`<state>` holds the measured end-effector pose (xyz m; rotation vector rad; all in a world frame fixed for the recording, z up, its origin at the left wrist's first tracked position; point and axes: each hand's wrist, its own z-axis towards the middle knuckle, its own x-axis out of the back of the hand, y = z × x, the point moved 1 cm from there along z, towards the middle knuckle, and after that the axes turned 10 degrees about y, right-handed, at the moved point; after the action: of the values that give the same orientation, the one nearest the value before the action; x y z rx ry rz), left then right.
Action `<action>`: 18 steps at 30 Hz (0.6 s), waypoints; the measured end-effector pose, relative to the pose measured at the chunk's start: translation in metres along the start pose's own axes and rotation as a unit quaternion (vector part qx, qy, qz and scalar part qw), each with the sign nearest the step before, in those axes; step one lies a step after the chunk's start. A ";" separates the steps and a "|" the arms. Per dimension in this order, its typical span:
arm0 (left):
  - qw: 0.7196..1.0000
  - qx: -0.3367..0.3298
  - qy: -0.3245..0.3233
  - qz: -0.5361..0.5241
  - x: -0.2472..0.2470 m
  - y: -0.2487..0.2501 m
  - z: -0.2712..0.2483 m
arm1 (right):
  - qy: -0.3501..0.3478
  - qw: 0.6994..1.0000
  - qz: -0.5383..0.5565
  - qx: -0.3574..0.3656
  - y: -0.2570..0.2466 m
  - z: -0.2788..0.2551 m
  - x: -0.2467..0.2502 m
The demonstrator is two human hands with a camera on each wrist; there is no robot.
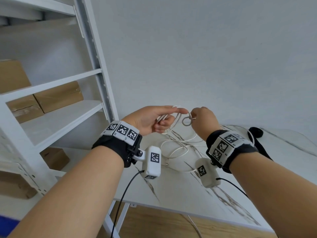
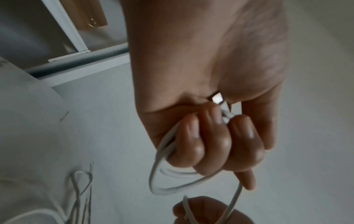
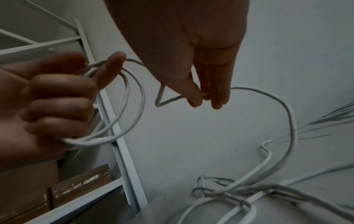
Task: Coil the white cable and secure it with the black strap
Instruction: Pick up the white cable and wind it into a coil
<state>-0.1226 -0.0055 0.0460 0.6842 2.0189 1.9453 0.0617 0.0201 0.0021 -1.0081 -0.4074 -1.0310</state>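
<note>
Both hands are raised above the white marble-patterned tabletop (image 1: 180,191), close together and working the thin white cable (image 1: 178,148). The left hand (image 1: 145,120) has 3 fingers (image 2: 216,136) curled into the palm, clamped around several gathered loops of the cable, while its index finger points out straight toward the other hand. The loops hang out from under the curled fingers in a rough oval, and a metal plug end shows at the top of the fist in the left wrist view. The right hand (image 1: 203,121) pinches a single strand between thumb and fingertips (image 3: 216,103), its fingers pressed together on the cable; a small loop stands just left of the pinch. From there the strand arcs down to the rest of the cable, which lies in loose, tangled curves on the tabletop below the hands. The black fabric strap (image 1: 256,134) lies on the tabletop to the right, behind the right wrist, apart from both hands. A white metal shelving unit (image 1: 96,73) holding brown cardboard boxes (image 1: 58,96) stands at the left.
</note>
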 end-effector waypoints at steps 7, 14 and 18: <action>0.973 -0.046 0.026 -0.226 0.005 0.006 0.001 | -0.069 0.993 0.093 -0.011 -0.005 -0.008 -0.012; 0.938 -0.075 0.092 -0.325 0.001 0.009 0.006 | -0.038 0.952 0.254 -0.165 -0.005 -0.003 -0.015; 0.931 -0.081 0.090 -0.343 -0.003 0.011 0.007 | -0.045 0.930 0.303 -0.204 -0.006 -0.001 -0.008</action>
<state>-0.1152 -0.0008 0.0556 -0.2381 1.8116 1.7393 0.0526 0.0231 -0.0012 -1.4416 0.0651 -0.5097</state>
